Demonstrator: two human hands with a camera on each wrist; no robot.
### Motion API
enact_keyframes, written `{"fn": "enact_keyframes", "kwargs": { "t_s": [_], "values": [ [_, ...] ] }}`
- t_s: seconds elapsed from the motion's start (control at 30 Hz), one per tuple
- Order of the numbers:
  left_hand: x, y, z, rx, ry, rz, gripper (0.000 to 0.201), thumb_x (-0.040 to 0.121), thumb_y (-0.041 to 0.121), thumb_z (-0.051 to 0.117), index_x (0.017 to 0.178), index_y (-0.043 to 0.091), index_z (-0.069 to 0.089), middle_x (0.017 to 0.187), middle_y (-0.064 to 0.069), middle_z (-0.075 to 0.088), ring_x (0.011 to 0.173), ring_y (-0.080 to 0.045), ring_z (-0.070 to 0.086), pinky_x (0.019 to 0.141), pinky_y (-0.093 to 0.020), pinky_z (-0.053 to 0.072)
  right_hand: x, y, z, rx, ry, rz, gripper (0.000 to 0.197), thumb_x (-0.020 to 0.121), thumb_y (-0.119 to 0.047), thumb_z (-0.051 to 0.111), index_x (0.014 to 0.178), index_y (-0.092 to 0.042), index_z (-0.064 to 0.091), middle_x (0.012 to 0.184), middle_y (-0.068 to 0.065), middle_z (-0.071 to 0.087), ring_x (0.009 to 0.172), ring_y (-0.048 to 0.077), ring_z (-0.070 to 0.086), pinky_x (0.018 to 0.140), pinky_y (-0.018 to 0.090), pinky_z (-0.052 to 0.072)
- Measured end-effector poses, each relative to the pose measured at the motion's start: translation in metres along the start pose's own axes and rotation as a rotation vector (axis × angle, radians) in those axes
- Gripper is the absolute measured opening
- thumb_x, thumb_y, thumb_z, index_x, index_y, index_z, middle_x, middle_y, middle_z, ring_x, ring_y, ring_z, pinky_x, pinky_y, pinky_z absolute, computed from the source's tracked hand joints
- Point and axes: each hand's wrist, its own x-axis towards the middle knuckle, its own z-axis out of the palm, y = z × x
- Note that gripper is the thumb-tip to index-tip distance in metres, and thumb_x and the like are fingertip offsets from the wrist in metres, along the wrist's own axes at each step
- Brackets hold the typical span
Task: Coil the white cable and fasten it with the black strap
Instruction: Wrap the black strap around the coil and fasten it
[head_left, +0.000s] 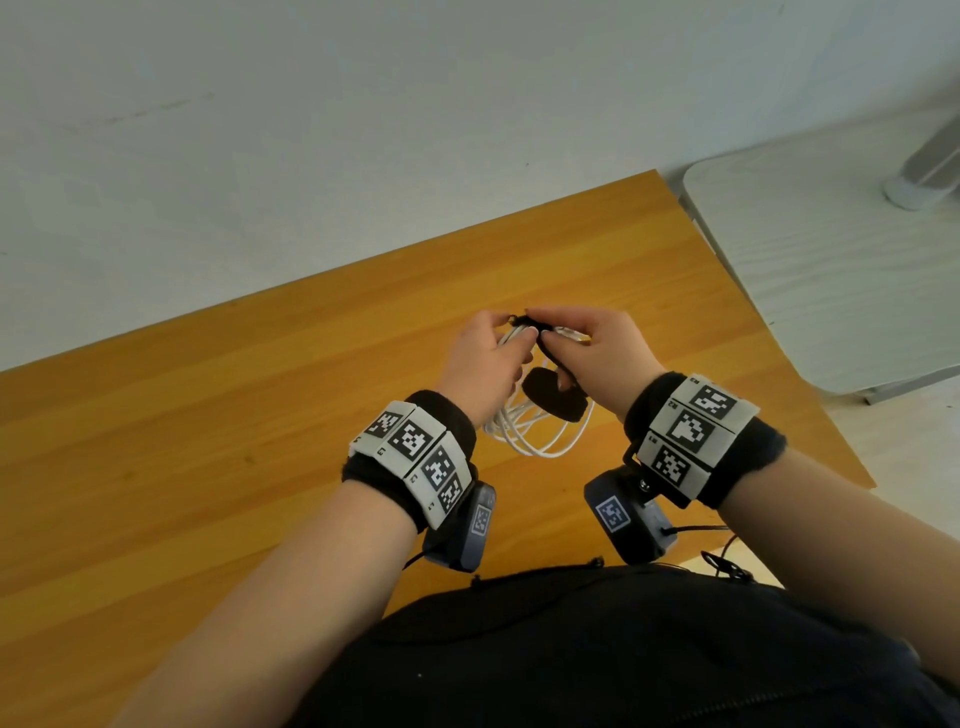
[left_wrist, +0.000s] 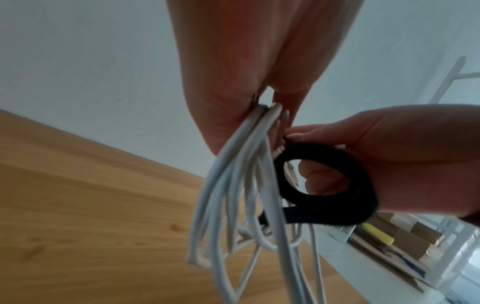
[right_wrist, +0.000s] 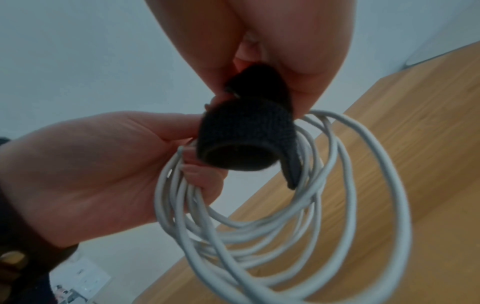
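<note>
Above the wooden tabletop (head_left: 218, 426), both hands are held up close together. On the left, the left hand (head_left: 485, 364) has its fingers (right_wrist: 200, 176) curled round the top of the white cable (head_left: 535, 431). The cable is wound into many loops that hang down from this hand, off the tabletop. Next to it, the black strap (head_left: 556, 397) is rolled into a fat ring with a loose tail hanging beside the loops. On the right, the right hand (head_left: 597, 348) pinches the strap at its top end, right by the left hand's fingertips, and its other fingers are curled. Both wrists wear black bands with white tiles (head_left: 415, 457) of black square patterns. Tiny marks sit beside the tiles, too small to read. No brand name shows on the cable or the strap.
</note>
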Motion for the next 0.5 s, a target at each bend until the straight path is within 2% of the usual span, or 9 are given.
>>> {"fn": "enact_keyframes", "kwargs": {
  "t_s": [0.03,0.1,0.17,0.23,0.33,0.43,0.5],
  "values": [
    [0.0002,-0.0004,0.0000,0.015,0.014,0.000,0.038,0.096,0.023,0.049,0.129,0.009,0.038,0.080,-0.001,0.055,0.060,-0.013,0.047,0.057,-0.026,0.038,-0.0002,0.0008,-0.0001,-0.005,0.000,-0.005,0.031,0.093,-0.007,0.049,0.120,-0.016,0.062,0.061,-0.009,0.059,0.034,0.001,0.048,0.043,0.010,0.042],
    [0.0000,-0.0008,0.0000,0.057,0.016,0.028,0.036,0.096,0.024,0.049,0.125,0.007,0.041,0.082,-0.003,0.057,0.061,-0.014,0.047,0.059,-0.030,0.038,-0.0012,0.0025,0.0001,-0.014,0.011,-0.019,0.031,0.093,-0.007,0.049,0.119,-0.016,0.063,0.059,-0.014,0.059,0.035,0.001,0.049,0.043,0.011,0.042],
    [-0.0008,0.0009,0.0004,0.084,0.009,0.056,0.014,0.096,0.025,0.048,0.103,0.012,0.051,0.083,-0.005,0.057,0.061,-0.015,0.047,0.063,-0.034,0.039,-0.0030,0.0042,0.0012,-0.007,0.042,-0.040,0.031,0.093,-0.008,0.050,0.119,-0.017,0.063,0.047,-0.020,0.058,0.036,0.001,0.049,0.045,0.010,0.043],
    [-0.0023,0.0035,0.0006,0.076,0.010,0.053,0.013,0.096,0.026,0.047,0.085,0.019,0.050,0.085,-0.010,0.057,0.062,-0.017,0.046,0.064,-0.036,0.040,-0.0052,0.0046,0.0020,0.005,0.067,-0.061,0.031,0.093,-0.008,0.050,0.118,-0.019,0.063,0.047,-0.022,0.058,0.037,0.001,0.048,0.048,0.010,0.044],
    [-0.0026,0.0044,0.0014,0.063,-0.005,0.047,0.015,0.096,0.027,0.048,0.095,0.013,0.050,0.088,-0.013,0.059,0.061,-0.016,0.047,0.063,-0.034,0.042,-0.0057,0.0034,0.0012,0.006,0.056,-0.074,0.030,0.092,-0.010,0.052,0.119,-0.020,0.062,0.062,-0.017,0.058,0.041,0.004,0.050,0.053,0.014,0.047],
    [0.0001,0.0028,0.0039,0.061,0.005,0.047,0.022,0.095,0.027,0.049,0.108,0.009,0.048,0.078,-0.003,0.052,0.061,-0.014,0.047,0.058,-0.029,0.041,-0.0047,0.0034,-0.0015,-0.014,0.035,-0.073,0.030,0.092,-0.011,0.053,0.120,-0.018,0.062,0.061,-0.014,0.056,0.047,0.013,0.052,0.058,0.022,0.049],
    [0.0022,0.0018,0.0058,-0.004,0.044,0.029,0.029,0.094,0.023,0.053,0.117,0.009,0.045,0.081,0.000,0.050,0.061,-0.013,0.048,0.054,-0.027,0.039,-0.0041,0.0042,-0.0027,-0.038,0.022,-0.071,0.030,0.092,-0.012,0.053,0.120,-0.019,0.062,0.061,-0.014,0.055,0.048,0.014,0.053,0.060,0.024,0.049]
  ]
}}
